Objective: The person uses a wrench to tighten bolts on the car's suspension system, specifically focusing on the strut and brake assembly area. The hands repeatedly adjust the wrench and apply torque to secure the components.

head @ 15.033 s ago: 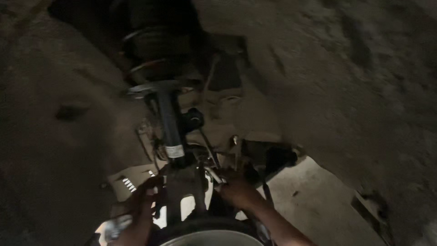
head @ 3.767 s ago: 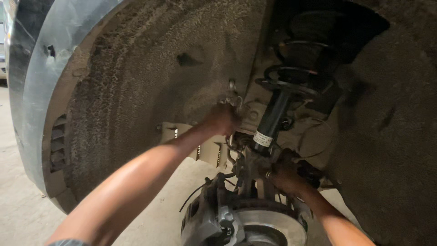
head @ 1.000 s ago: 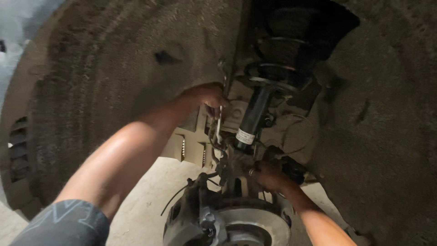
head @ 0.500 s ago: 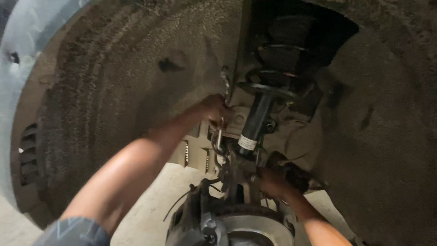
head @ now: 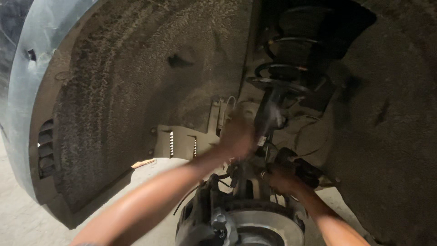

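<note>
1. The left hand (head: 236,136) reaches up into the wheel arch and is blurred beside the lower end of the dark steel suspension strut (head: 268,116). Whether its grip closes on anything I cannot tell.
2. The right hand (head: 282,180) sits lower, at the black knuckle joint (head: 298,166) just under the strut. Its fingers curl around something there, but the part held is too dark to make out.
3. One hand high and one low puts both ends of the strut's lower mount within reach, probably so one steadies while the other works.
4. The strut stands nearly upright and tilts slightly. A black coil spring (head: 291,59) sits around its upper part and a pale label band near its foot.
5. Below the hands lie the round grey metal brake disc (head: 268,225) and, on its left, the dark cast caliper (head: 200,221).
6. The dusty, rough grey wheel-arch liner (head: 118,100) curves around it all.
</note>
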`<state>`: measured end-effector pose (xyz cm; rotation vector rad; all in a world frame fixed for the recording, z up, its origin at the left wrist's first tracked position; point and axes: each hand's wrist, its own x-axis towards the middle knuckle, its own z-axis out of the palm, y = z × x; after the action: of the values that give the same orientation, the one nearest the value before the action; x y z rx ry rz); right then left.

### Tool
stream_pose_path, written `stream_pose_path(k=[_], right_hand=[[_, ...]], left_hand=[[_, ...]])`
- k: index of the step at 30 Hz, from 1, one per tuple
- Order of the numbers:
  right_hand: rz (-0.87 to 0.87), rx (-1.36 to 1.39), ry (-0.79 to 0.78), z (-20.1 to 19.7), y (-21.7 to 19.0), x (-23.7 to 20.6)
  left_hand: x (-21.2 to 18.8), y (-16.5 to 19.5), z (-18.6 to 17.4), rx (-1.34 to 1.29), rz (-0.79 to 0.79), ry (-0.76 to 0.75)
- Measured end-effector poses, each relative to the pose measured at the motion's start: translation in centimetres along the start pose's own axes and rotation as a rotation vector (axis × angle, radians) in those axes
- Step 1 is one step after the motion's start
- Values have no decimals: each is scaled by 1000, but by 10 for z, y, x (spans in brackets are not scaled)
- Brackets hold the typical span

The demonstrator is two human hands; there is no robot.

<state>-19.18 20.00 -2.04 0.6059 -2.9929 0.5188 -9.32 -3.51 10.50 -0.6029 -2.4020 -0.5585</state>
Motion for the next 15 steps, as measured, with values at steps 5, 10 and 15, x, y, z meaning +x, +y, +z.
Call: stream_pose_path(k=[5,10,15], right_hand=[[-7,67,-80,5,3,-2],[-81,-155,-50,4,-10,0],[-129,-149,26,6,-35,-20]], left_hand=[[-71,-6,27,94,60,172],[-102,-27,70,195,-212,-230],[-118,15,69,141,-89,-18]])
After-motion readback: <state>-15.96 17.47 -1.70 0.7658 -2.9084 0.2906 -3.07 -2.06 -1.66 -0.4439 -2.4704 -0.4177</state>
